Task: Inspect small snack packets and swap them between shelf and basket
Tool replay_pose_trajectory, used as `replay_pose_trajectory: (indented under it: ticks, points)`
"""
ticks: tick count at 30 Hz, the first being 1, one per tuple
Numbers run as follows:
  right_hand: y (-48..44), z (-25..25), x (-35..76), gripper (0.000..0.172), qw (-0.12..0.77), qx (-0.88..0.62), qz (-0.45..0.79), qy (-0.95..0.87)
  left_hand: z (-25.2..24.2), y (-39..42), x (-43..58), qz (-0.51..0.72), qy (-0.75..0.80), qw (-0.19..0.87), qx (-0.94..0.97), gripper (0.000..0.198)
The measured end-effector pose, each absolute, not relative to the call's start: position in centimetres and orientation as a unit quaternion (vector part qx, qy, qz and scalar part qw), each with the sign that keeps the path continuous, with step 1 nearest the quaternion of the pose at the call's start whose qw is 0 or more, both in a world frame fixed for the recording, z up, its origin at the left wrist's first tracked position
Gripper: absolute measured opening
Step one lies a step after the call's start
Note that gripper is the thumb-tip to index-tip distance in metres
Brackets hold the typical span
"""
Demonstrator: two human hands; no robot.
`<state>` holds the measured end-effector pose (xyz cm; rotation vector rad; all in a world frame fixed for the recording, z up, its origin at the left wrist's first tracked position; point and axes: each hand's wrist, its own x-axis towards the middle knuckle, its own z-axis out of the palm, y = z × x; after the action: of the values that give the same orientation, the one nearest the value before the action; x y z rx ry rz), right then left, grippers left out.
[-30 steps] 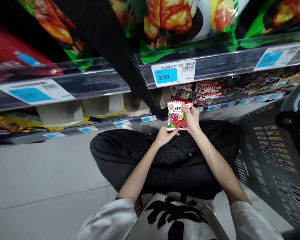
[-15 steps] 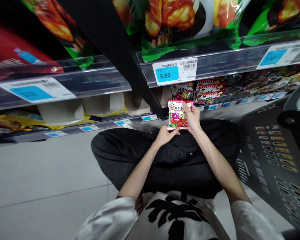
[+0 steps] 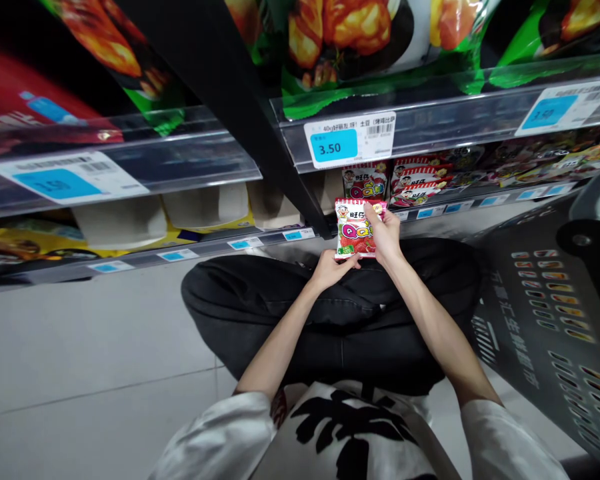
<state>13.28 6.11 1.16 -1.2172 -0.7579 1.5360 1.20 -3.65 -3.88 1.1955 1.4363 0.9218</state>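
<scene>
Both of my hands hold a small red and white bag of gummy candy (image 3: 355, 230), its printed front facing up toward me. My right hand (image 3: 386, 237) grips its right side, thumb across the front and the other fingers hidden behind. At the lower left corner, my left hand (image 3: 329, 268) pinches the bottom edge, with some fingers under the bag. The bag is in front of the bottom shelf, above my dark trousers. Just behind it, similar candy bags (image 3: 420, 183) stand stacked on that shelf.
A grey shopping basket (image 3: 510, 293) with slotted sides stands close on my right. Above my hands runs a shelf edge with a price tag (image 3: 350, 140), holding green snack bags (image 3: 340, 40). A black shelf post (image 3: 240, 87) slants down left of the candy. Yellow cartons (image 3: 175, 237) sit lower left.
</scene>
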Motion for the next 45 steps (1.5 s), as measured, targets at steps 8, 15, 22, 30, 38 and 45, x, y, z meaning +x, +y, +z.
replay_pose_trajectory:
  ticks: [8, 15, 22, 30, 38, 45]
  points:
    - [6.07, 1.19, 13.25, 0.038, 0.499, -0.501, 0.634, -0.313, -3.91, -3.62, 1.19, 0.379, 0.598, 0.504, 0.495, 0.038]
    - [6.08, 0.87, 13.3, 0.037, 0.497, -0.498, 0.635, -0.319, -3.83, -3.61, 1.24, 0.383, 0.595, 0.506, 0.493, 0.037]
    - [6.06, 0.89, 13.29, 0.039, 0.494, -0.5, 0.635, -0.32, -3.66, -3.6, 1.25, 0.383, 0.599, 0.504, 0.491, 0.036]
    - [6.06, 1.24, 13.21, 0.042, 0.492, -0.504, 0.637, -0.313, -3.8, -3.59, 1.21, 0.381, 0.597, 0.501, 0.497, 0.037]
    - [6.16, 1.13, 13.22, 0.041, 0.494, -0.505, 0.635, -0.313, -3.69, -3.64, 1.19, 0.385, 0.596, 0.502, 0.495, 0.036]
    - [6.13, 1.0, 13.25, 0.04, 0.493, -0.504, 0.635, -0.316, -3.87, -3.63, 1.23, 0.384, 0.596, 0.503, 0.493, 0.036]
